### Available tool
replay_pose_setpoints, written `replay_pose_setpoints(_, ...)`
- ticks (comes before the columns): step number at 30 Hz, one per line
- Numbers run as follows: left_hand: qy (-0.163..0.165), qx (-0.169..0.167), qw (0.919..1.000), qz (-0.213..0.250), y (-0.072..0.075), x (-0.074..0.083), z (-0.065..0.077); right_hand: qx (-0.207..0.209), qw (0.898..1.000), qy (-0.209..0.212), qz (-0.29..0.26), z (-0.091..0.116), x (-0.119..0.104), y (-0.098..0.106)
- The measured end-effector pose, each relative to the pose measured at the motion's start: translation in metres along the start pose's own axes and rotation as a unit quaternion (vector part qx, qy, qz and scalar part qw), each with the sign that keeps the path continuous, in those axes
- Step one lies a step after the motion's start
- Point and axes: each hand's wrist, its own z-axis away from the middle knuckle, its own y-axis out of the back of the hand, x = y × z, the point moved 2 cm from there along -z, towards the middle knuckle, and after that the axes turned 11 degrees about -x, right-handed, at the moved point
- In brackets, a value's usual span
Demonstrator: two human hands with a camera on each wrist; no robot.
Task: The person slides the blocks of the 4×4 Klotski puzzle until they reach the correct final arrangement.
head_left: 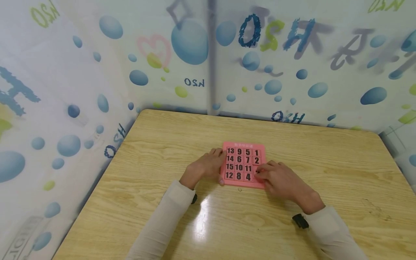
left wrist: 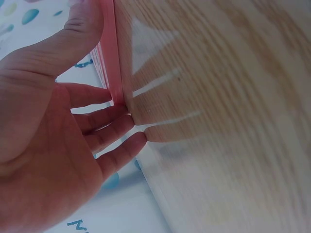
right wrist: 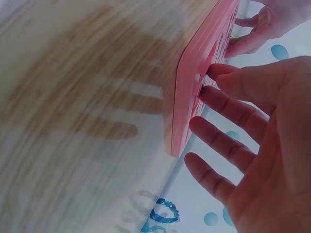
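Observation:
A pink number slide puzzle [head_left: 244, 185] lies flat on the table, its square tiles printed with black numbers. Its top row reads 13, 9, 5, 1, and the bottom row shows 12, 8 and 4. My left hand [head_left: 208, 164] rests along the puzzle's left side, thumb by the near corner, fingers extended with tips down at the tabletop in the left wrist view. At the lower right of the puzzle, my right hand [head_left: 282, 180] touches its face with thumb and index fingertips, the other fingers spread. These fingers hide the lower end of the right column.
The wood-grain table [head_left: 156, 144] reaches to a patterned curtain [head_left: 279, 86] at the back and another along the left. A dark wrist strap [head_left: 300, 221] shows at the right sleeve. Light glares off the tabletop between the forearms.

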Motion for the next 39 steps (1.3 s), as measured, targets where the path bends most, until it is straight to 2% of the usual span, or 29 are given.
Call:
replay_pose_setpoints(9,-0.004,0.0,1.0,-0.002,0.002,0.0,0.001,0.016,1.0,-0.012,0.007,-0.002,0.003,-0.002)
replay_pose_setpoints(18,-0.004,0.002,1.0,0.003,0.002,0.001,0.001,0.003,0.999,-0.032,0.018,-0.002,0.003,-0.005)
replay_pose_setpoints(29,-0.005,0.005,1.0,0.001,0.001,0.001,0.002,0.0,0.999,0.038,-0.015,-0.005,-0.015,-0.002)
replay_pose_setpoints(39,-0.003,0.005,1.0,0.0,0.001,0.002,0.002,0.002,0.999,0.04,-0.004,-0.009,-0.021,-0.006)
